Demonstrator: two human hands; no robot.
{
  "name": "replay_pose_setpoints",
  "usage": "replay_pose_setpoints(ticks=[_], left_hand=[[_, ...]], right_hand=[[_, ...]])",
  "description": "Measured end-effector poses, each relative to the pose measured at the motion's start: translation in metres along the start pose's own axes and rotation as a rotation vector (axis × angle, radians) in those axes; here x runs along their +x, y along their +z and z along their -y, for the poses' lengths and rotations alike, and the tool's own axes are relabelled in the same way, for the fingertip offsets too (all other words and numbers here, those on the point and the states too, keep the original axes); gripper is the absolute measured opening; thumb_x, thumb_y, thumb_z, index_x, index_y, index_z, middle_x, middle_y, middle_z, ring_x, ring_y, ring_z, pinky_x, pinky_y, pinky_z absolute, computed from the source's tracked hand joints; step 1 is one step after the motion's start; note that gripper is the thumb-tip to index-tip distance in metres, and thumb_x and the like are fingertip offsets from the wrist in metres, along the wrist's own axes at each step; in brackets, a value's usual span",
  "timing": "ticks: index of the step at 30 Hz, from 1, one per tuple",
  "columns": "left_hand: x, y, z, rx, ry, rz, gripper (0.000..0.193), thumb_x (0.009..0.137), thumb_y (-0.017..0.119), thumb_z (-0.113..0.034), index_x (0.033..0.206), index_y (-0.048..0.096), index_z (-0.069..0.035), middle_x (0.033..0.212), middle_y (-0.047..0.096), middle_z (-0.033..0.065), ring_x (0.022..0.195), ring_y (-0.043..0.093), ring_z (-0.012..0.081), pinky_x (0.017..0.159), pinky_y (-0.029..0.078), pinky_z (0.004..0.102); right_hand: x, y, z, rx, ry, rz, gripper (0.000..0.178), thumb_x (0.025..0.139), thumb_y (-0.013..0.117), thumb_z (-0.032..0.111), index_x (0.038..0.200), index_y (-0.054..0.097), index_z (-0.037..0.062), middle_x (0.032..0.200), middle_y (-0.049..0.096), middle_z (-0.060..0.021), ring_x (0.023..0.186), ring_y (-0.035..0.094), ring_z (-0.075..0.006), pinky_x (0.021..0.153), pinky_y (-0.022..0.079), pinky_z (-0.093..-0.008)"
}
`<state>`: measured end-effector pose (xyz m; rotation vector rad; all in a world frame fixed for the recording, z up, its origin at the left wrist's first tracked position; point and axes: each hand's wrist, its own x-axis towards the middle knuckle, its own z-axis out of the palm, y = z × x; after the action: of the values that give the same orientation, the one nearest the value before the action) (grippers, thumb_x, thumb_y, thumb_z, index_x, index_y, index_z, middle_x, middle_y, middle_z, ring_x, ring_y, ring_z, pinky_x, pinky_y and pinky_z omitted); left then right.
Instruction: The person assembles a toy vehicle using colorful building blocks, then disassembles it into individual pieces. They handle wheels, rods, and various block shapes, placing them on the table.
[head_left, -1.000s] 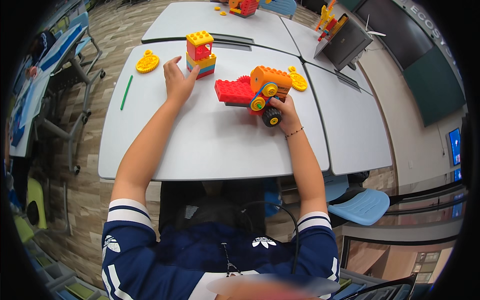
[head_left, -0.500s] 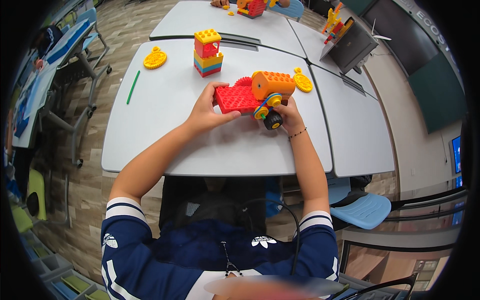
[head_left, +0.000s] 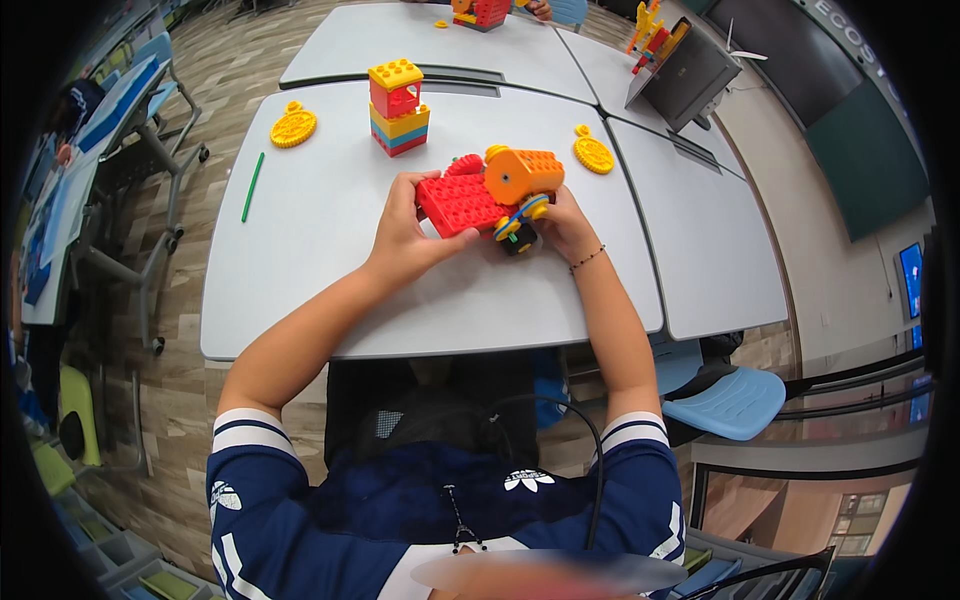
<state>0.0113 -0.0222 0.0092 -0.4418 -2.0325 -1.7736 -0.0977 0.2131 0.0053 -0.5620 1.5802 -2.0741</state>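
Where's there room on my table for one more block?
Bare white table lies between the green stick and your left hand, and between the red-and-orange model and the near edge. It's crowded where your left hand and right hand hold the model, with the block tower behind.

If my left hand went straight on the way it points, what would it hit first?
The red studded base, which your left hand grips at its left end, appears first in line; depth is unclear.
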Motion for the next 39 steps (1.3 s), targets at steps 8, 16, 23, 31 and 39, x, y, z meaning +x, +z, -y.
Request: replay_pose_setpoints(ticks=[8, 16, 23, 31, 39], left_hand=[[0.001, 0.001, 0.002, 0.012, -0.032, -0.029, 0.071, 0.070, 0.084, -0.019, 0.120, 0.037, 0.002, 0.114, 0.048, 0.0152, 0.106, 0.057, 0.0201, 0.090, 0.050, 0.0323], [0.000, 0.001, 0.003, 0.062, -0.064, -0.029, 0.073, 0.070, 0.084, -0.021, 0.121, 0.036, 0.002, 0.116, 0.047, 0.0155, 0.106, 0.057, 0.0207, 0.089, 0.050, 0.0330], [0.000, 0.001, 0.001, 0.020, -0.068, -0.024, 0.073, 0.071, 0.083, -0.020, 0.121, 0.036, 0.003, 0.116, 0.047, 0.0163, 0.107, 0.057, 0.0205, 0.090, 0.050, 0.0321], [0.002, -0.001, -0.006, -0.023, -0.101, -0.005, 0.069, 0.074, 0.079, -0.010, 0.126, 0.034, 0.000, 0.118, 0.051, 0.0149, 0.111, 0.055, 0.0193, 0.097, 0.046, 0.0316], [0.004, 0.001, -0.009, -0.007, -0.110, -0.020, 0.068, 0.073, 0.080, -0.011, 0.123, 0.034, 0.000, 0.116, 0.050, 0.0154, 0.110, 0.056, 0.0196, 0.095, 0.048, 0.0317]], right_hand=[[-0.003, 0.002, 0.008, -0.277, -0.543, -0.273, 0.021, 0.074, 0.061, 0.005, 0.092, 0.050, 0.0069, 0.086, 0.049, 0.0002, 0.079, 0.046, -0.0087, 0.073, 0.039, -0.0234], [-0.018, 0.007, 0.027, -0.582, -0.255, -0.163, 0.013, 0.078, 0.061, 0.006, 0.087, 0.066, -0.0005, 0.077, 0.065, -0.0025, 0.069, 0.057, -0.0078, 0.063, 0.044, -0.0215], [-0.022, 0.015, 0.031, -0.459, -0.033, -0.015, 0.017, 0.082, 0.065, 0.007, 0.096, 0.067, -0.0019, 0.079, 0.066, -0.0031, 0.070, 0.060, -0.0069, 0.061, 0.048, -0.0197], [-0.020, 0.009, 0.026, -0.554, -0.152, -0.008, 0.005, 0.083, 0.063, 0.003, 0.087, 0.063, 0.0006, 0.079, 0.063, -0.0023, 0.072, 0.059, -0.0076, 0.068, 0.049, -0.0215], [-0.015, 0.010, 0.016, -0.473, -0.407, -0.106, 0.004, 0.074, 0.064, -0.001, 0.073, 0.061, 0.0007, 0.073, 0.061, -0.0024, 0.069, 0.056, -0.0081, 0.066, 0.046, -0.0220]])
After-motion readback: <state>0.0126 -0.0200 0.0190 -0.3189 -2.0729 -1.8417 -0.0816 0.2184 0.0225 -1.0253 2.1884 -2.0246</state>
